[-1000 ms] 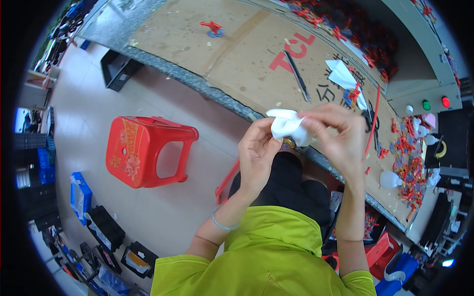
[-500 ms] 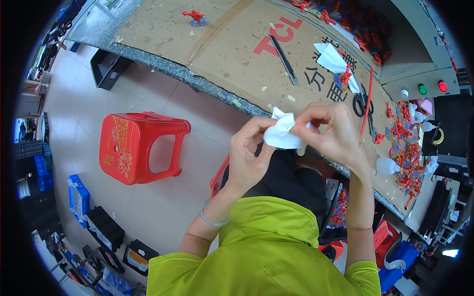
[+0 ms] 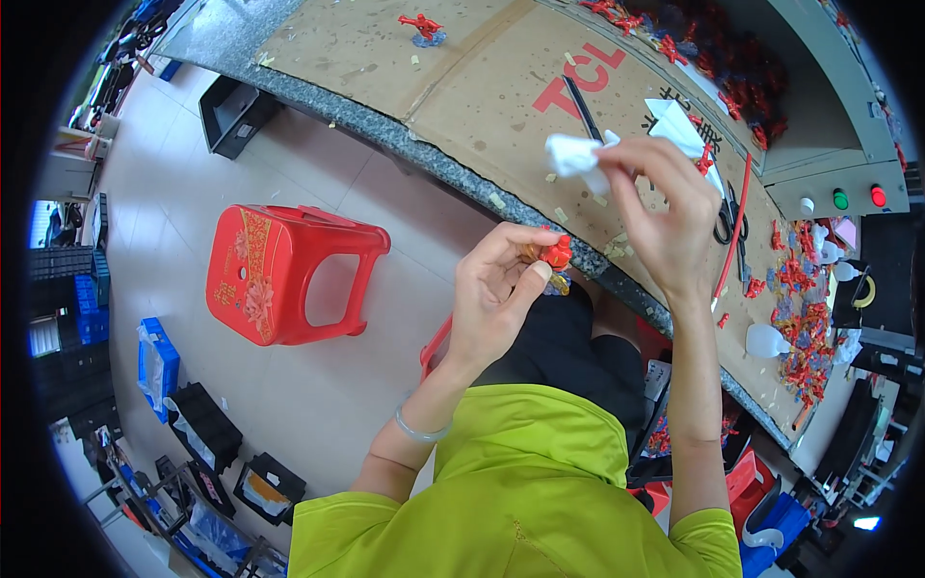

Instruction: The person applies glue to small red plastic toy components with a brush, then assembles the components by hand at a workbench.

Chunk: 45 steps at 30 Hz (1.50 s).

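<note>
Red figurine (image 3: pixel 559 252) between left fingers (image 3: pixel 513 237)

Materials and finishes. The small piece (image 3: pixel 556 253) is glossy red plastic with shiny golden parts; the white wipe (image 3: pixel 573 156) is soft, matt and creased, paper or cloth. Matt brown cardboard (image 3: pixel 462 116) covers the surface (image 3: pixel 361 127), whose speckled edge resembles granite. The stool (image 3: pixel 265 270) is smooth, glossy red plastic; the bottle (image 3: pixel 764 341), translucent plastic; the shirt (image 3: pixel 530 462), soft cloth; the floor (image 3: pixel 318 183), smooth tile with a faint sheen.
</note>
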{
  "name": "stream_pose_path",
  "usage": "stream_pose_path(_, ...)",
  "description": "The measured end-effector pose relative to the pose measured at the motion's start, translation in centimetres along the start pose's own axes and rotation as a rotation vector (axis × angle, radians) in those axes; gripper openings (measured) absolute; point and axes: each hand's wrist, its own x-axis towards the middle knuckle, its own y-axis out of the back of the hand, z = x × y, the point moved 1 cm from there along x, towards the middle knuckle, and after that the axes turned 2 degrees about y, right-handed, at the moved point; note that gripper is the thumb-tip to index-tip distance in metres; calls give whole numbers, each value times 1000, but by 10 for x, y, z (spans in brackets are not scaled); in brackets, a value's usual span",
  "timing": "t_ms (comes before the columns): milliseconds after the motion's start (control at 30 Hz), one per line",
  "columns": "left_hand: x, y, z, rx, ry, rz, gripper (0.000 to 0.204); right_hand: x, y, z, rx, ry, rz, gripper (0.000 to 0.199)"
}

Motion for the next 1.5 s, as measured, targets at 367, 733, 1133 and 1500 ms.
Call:
stream_pose_path(367,-4,-2,-7,-327,232,-53,26,-38,17,-18,119,258,-260,26)
stream_pose_path(733,3,-43,-20,-471,303,-182,28,-81,55,1,-246,-339,230,30)
stream_pose_path(1133,40,-127,-79,-413,507,-489,28,-185,114,13,-558,-949,304,15)
stream_pose_path(1500,37,-125,-88,-266,350,-515,25,-177,127,6,-26,-1078,428,10)
